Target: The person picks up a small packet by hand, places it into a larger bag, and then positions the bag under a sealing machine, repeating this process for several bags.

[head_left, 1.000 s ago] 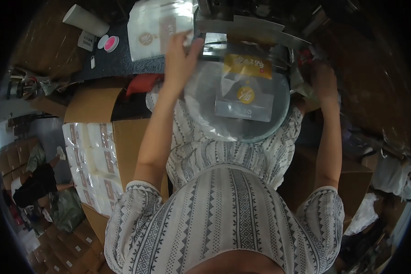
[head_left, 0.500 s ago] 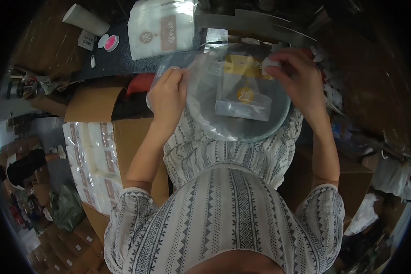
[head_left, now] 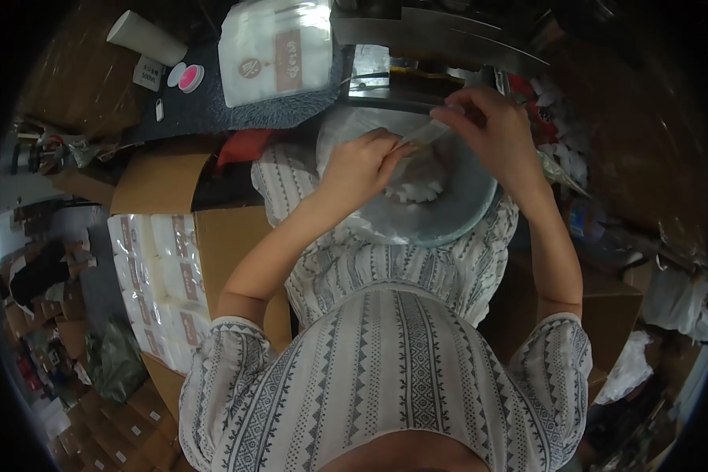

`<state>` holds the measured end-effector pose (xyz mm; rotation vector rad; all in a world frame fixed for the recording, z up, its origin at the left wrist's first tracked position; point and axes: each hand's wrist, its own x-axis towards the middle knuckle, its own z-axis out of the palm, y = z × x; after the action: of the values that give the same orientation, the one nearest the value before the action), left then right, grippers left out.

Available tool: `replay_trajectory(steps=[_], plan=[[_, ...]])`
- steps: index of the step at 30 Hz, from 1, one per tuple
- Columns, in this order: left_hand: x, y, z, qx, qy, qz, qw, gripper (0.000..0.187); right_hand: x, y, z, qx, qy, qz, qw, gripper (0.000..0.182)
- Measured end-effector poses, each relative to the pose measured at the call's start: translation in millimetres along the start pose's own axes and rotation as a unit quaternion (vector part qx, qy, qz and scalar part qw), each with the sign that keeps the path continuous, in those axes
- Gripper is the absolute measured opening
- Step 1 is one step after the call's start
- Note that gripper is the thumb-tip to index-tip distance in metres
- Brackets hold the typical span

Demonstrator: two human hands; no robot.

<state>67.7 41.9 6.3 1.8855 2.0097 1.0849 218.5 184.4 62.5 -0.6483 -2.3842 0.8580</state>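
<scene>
Above a pale round basin (head_left: 460, 230) on the lap, my left hand (head_left: 362, 167) is closed, pinching one end of a clear plastic bag (head_left: 425, 134). My right hand (head_left: 492, 130) comes from the other side, thumb and finger pinched at the bag's upper right part. The bag is seen nearly edge-on, so I cannot make out its contents. Below it, white scalloped pieces (head_left: 417, 189) lie in the basin, partly hidden by the bag and my left hand. Thin clear film (head_left: 342, 130) hangs at the basin's left rim.
A large printed pack of white tissue-like goods (head_left: 275, 59) stands on a dark fuzzy mat (head_left: 271, 114). Beside it are a white cup (head_left: 145, 38) and an open pink tin (head_left: 189, 77). An open carton (head_left: 232, 252) full of white packs stands at left. Another person (head_left: 39, 275) is far left.
My left hand has moved right, over the basin, and my right hand slightly left. The bag with yellow print no longer lies flat over the basin; white scalloped pieces now show there.
</scene>
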Motion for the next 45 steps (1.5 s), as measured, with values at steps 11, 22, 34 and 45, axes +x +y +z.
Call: replay_trajectory(steps=[11,22,34,45], plan=[[36,-28,18,-0.386,-0.070,-0.284,0.875,0.025,-2,21,-19,-0.057,0.026,0.089,0.994,0.029],[43,-66,-21,-0.034,0.169,-0.121,0.978,0.052,-10,96,-50,-0.313,-0.091,0.182,0.928,0.030],[-30,-56,-57,0.199,0.135,-0.115,0.964,0.015,-14,34,-43,0.046,-0.001,0.145,0.988,0.029],[-24,-81,-44,0.294,0.149,-0.030,0.944,0.020,6,-1,17,0.070,-0.006,-0.038,0.997,0.025]])
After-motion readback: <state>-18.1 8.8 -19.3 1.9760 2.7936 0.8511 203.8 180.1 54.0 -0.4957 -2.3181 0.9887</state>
